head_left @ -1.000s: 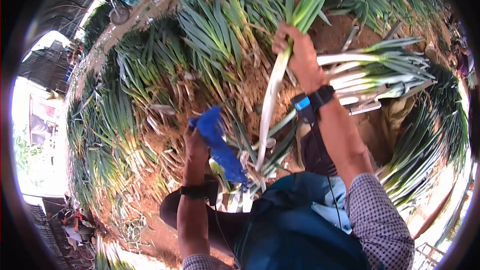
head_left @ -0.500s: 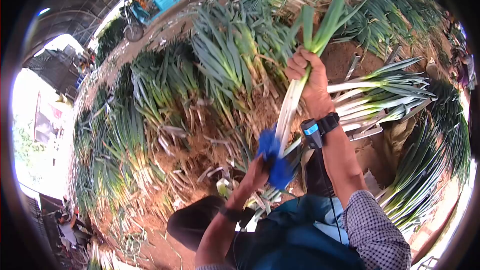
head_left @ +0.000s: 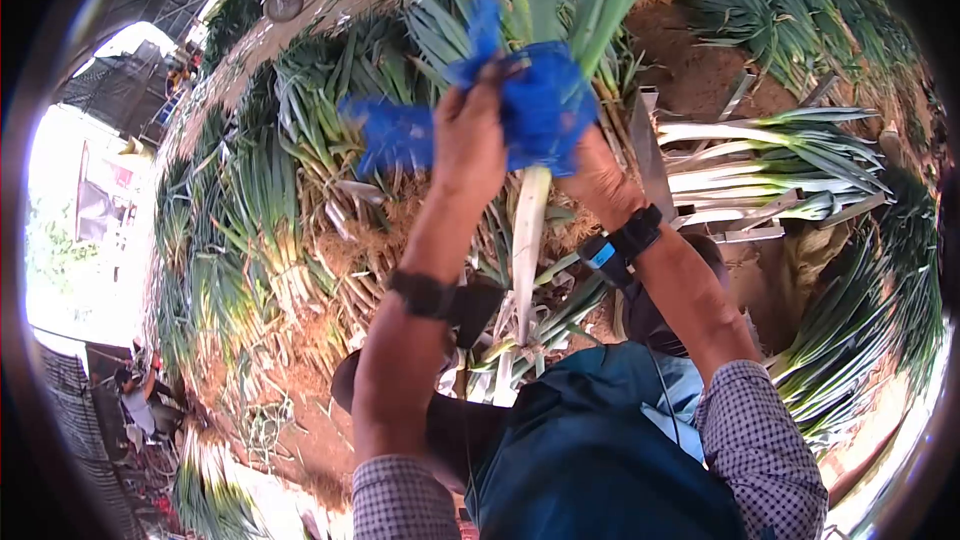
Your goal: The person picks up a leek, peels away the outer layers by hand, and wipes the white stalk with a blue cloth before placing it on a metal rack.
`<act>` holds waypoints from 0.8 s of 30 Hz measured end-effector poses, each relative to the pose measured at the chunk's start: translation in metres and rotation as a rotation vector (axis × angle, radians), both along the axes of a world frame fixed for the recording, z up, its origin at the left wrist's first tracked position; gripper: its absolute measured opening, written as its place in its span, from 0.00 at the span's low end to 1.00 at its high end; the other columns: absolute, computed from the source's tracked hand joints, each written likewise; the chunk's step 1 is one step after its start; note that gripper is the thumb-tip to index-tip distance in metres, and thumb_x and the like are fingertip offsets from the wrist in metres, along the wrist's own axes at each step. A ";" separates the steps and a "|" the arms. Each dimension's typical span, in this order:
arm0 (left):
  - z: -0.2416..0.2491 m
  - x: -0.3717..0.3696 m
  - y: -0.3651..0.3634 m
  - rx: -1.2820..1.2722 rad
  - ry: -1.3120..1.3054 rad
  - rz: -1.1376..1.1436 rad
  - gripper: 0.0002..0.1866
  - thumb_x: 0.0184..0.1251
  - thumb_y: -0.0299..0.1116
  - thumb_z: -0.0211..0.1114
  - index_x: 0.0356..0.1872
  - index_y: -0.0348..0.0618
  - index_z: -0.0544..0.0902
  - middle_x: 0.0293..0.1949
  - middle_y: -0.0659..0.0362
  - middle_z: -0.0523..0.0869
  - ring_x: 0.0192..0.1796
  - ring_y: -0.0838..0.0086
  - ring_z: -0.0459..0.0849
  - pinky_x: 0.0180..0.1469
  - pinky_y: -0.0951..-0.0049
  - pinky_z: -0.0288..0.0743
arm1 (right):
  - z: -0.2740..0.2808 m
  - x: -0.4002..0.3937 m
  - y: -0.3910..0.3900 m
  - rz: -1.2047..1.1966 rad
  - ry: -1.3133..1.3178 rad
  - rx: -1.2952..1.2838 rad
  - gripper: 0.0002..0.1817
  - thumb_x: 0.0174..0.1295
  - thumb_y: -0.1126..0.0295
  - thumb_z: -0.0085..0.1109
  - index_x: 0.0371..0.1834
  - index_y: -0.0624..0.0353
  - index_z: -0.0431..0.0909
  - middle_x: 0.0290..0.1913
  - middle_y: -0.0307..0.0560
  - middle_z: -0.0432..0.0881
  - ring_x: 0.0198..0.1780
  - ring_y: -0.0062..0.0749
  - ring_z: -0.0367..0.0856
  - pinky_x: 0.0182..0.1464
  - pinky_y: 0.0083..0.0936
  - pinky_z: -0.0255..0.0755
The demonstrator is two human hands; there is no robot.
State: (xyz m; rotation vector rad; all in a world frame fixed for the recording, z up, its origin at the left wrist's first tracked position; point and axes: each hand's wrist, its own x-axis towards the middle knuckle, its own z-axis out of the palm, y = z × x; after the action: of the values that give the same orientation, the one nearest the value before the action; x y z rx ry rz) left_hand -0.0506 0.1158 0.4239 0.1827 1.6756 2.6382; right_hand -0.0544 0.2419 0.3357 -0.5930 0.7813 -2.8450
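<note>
In front of me a leek [head_left: 527, 245] stands nearly upright, its white shank and roots down, its green leaves rising past the top of the view. My left hand [head_left: 472, 135] grips a blue cloth [head_left: 545, 105], which is wrapped round the leek where white turns to green; a loose end trails left. My right hand [head_left: 597, 178] is closed at the leek's right side, its fingers partly hidden behind the cloth. Right of it, several pale-stemmed leeks [head_left: 750, 180] lie side by side on a metal rack [head_left: 755, 233].
Unpeeled leeks with roots [head_left: 270, 280] are heaped on the left and ahead. More leek bundles [head_left: 845, 340] lie at right. A co-worker [head_left: 145, 402] sits far left. A blue vehicle's wheel [head_left: 283, 2] shows at the top. My knees and teal apron [head_left: 600, 440] are below.
My left hand has moved up the leek with the blue cloth, from the white end to the leaf base. My right hand has come lower, and the leek stands more upright.
</note>
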 end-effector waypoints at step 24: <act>-0.205 0.152 -0.028 0.306 -0.630 -0.140 0.25 0.73 0.42 0.67 0.59 0.35 0.70 0.39 0.51 0.86 0.31 0.70 0.87 0.36 0.65 0.86 | -0.038 -0.017 0.091 -0.466 -0.138 0.139 0.29 0.76 0.51 0.48 0.74 0.53 0.64 0.71 0.45 0.71 0.71 0.40 0.67 0.78 0.40 0.56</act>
State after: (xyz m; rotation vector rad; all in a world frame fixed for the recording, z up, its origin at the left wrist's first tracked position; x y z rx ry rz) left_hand 0.1012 0.0880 0.2194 -0.4642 1.0229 2.4547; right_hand -0.0715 0.3324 0.2975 -0.2105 1.2155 -3.1537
